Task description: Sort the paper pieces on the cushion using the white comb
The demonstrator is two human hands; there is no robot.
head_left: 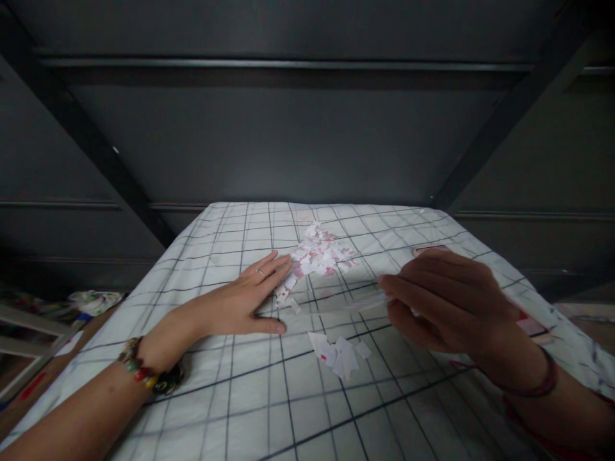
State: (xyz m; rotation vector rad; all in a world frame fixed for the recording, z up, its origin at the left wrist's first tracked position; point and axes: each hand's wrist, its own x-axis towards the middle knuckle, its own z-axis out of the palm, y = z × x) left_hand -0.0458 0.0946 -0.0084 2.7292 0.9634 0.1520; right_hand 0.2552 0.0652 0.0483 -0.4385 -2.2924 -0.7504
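1. Left hand [240, 301] lies palm down and flattened, fingers stretched out, thumb apart; it grips nothing that shows. Its fingertips meet the near-left edge of a heap of scraps.
2. Right hand [446, 301] is held above the cloth, fingers curled inward, thumb and forefinger pinched together on one end of a clear plastic strip [350, 306].
3. That strip runs across the middle, between the two hands. It is faint and blurred, so I cannot tell whether the left hand touches its other end.
4. Just beyond the strip sits the heap of scraps [319, 253], small white and pink bits that look like paper, spread loosely.
5. On the near side of the strip lies a smaller cluster [341, 355] of white bits, one bearing a red mark.
6. Behind the right hand, a flat rounded object [429, 247] is partly hidden; a pinkish item [532, 326] lies beside the wrist.
7. All this rests on a tabletop [230, 410] covered by white cloth with dark grid lines.
8. A beaded bracelet [144, 374] circles the left wrist, a dark band [548, 378] the right.
9. Dark panels [288, 141] rise beyond; a pale frame [29, 346] stands at left.
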